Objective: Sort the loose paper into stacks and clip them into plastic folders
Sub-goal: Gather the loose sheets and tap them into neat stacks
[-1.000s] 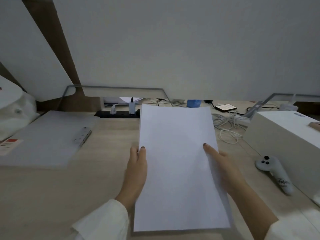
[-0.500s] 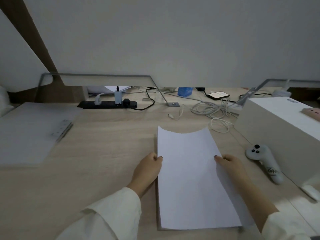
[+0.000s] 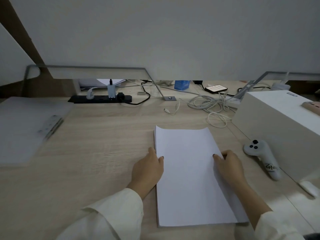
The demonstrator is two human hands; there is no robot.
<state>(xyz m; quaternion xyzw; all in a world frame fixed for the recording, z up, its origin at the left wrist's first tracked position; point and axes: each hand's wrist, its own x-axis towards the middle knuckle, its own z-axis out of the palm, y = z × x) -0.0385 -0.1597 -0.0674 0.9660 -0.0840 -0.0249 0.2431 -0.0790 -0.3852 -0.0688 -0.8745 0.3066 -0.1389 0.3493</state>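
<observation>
Two hands grip the paper stack (image 3: pixel 190 179) lying flat on the bench (image 3: pixel 97 153): left hand (image 3: pixel 147 168) at its left edge, right hand (image 3: pixel 228 168) at its right (thumbs on top). The plastic folder (image 3: pixel 22 129) lies well left.

Left hand (image 3: pixel 147 168) and right hand (image 3: pixel 228 165) pinch the paper stack (image 3: pixel 188 184).

folder (image 3: pixel 22 129): blurred, cut off left.
pink thing (image 3: pixel 311 105): cut off right, we can't identify it.
right hand (image 3: pixel 228 168): fingertips hidden at paper (image 3: pixel 190 179) edge.
</observation>
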